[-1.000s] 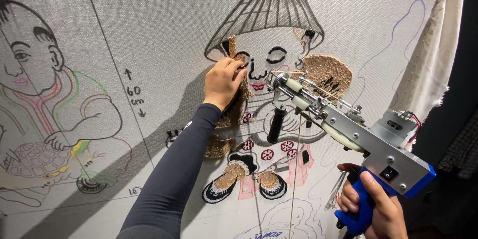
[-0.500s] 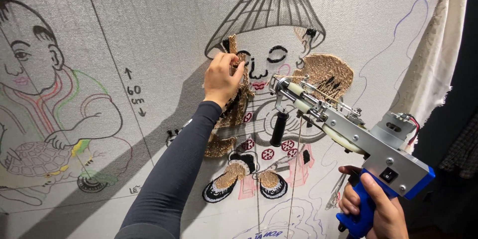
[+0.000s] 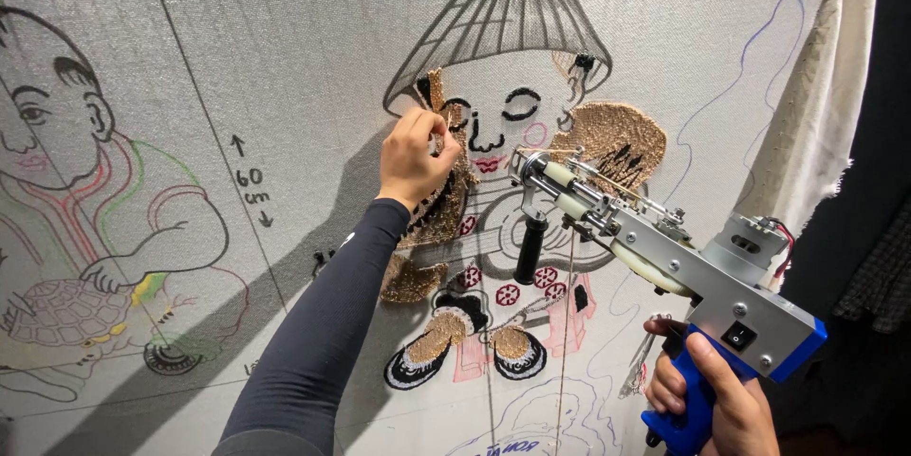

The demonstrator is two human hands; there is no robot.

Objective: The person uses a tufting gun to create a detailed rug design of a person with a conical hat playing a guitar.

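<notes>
Head view: left hand [image 3: 414, 157] pinches brown tufts [image 3: 446, 192] on cloth [image 3: 285, 57]; right hand [image 3: 707, 399] grips tufting gun [image 3: 664, 261] handle, needle off cloth; keep pinch light, gun steady

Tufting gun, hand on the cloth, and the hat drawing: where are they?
tufting gun [image 3: 731, 299], head view, on its silver body.
left hand [image 3: 413, 157], head view, on its back.
hat drawing [image 3: 508, 19], head view, on its striped cone.
</notes>
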